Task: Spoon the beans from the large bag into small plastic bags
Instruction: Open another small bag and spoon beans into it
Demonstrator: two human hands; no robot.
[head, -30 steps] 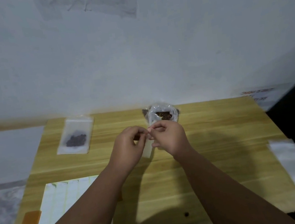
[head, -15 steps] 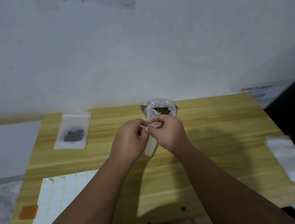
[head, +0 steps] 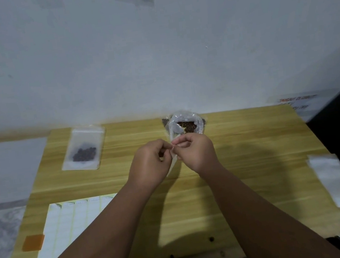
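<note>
Pinches the top edge of a small bag (head: 173,165) between left hand (head: 150,166) and right hand (head: 196,153), fingers curled, above the desk (head: 256,160). Seems busy prying its mouth open for filling. Has the large bag (head: 186,124) of beans standing open just behind, a filled bag (head: 83,149) well to the left. Needs next a parted mouth and one hand freed for a spoon, none in sight.

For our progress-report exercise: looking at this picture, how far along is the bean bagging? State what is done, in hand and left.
Done: one filled small bag lies flat at the table's far left. In hand: left hand and right hand pinch the top of a second small bag, apparently empty. Left: the large bag behind them holds beans, so filling this one, likely more, remains.
</note>
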